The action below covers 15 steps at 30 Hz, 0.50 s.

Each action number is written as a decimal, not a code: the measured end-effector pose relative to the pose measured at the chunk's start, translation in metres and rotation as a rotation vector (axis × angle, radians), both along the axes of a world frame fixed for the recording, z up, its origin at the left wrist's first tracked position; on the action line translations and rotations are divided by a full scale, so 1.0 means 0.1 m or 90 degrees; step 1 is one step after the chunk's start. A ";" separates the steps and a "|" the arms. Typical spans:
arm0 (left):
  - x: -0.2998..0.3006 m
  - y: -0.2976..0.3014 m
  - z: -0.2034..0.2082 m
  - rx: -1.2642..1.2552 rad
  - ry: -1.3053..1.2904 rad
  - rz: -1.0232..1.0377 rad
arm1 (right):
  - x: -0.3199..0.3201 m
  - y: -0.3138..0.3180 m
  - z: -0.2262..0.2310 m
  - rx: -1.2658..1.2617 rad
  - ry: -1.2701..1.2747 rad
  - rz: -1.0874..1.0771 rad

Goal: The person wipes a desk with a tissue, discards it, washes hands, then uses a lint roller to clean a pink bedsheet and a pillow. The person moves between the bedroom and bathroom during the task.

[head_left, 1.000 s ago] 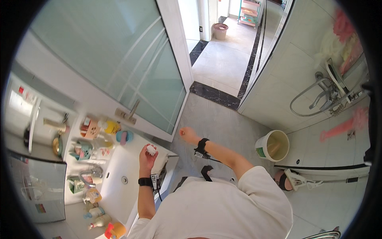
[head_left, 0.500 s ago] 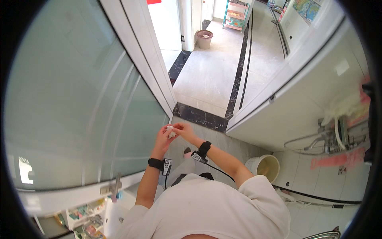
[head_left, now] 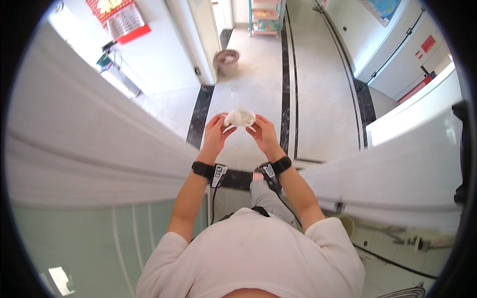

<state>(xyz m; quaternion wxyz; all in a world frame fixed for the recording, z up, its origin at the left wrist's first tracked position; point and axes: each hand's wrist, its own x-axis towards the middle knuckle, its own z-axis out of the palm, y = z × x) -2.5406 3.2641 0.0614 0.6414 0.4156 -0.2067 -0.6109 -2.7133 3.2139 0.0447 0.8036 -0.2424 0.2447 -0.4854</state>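
A person has moved from the bathroom to its doorway since the earlier frame, and the white bundle (head_left: 240, 118), bunched small between fingers half a second ago, is now opened wider between two outstretched hands. The left hand (head_left: 214, 134) pinches its left edge between thumb and fingers, while the right hand (head_left: 264, 133) pinches its right edge in the same way, the two hands well apart and level with each other. The bundle, soft and rumpled, is held in front of the body above the pale tiled floor (head_left: 248, 94); its exact material cannot be told. Each wrist bears a black wristband (head_left: 202, 169) with a white-faced tag (head_left: 219, 176) and a dark cable. Below, a foot (head_left: 257, 175) shows at the dark stone threshold (head_left: 235, 180), under a grey trouser leg (head_left: 268, 197) and a white shirt (head_left: 251, 253). A frosted glass door (head_left: 99, 238) stands at lower left, its white frame blurred. Beyond the hands, a brownish bin (head_left: 228, 63) sits near a door frame, with a tiered shelf (head_left: 265, 22) farther back and a blue wall map (head_left: 381, 10) at upper right.
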 end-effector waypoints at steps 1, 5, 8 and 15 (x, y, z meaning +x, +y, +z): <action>0.04 -0.35 0.04 -0.005 0.013 0.008 | -0.01 -0.32 0.04 0.022 0.009 -0.011; 0.03 -1.56 0.11 0.050 0.124 0.039 | 0.05 -1.50 0.14 0.069 -0.005 -0.046; 0.11 -2.17 0.07 0.010 0.190 0.038 | 0.05 -2.15 0.05 0.076 -0.006 -0.085; 0.58 -3.78 -0.14 0.039 0.052 -0.095 | 0.48 -3.72 -0.23 -0.033 0.191 0.053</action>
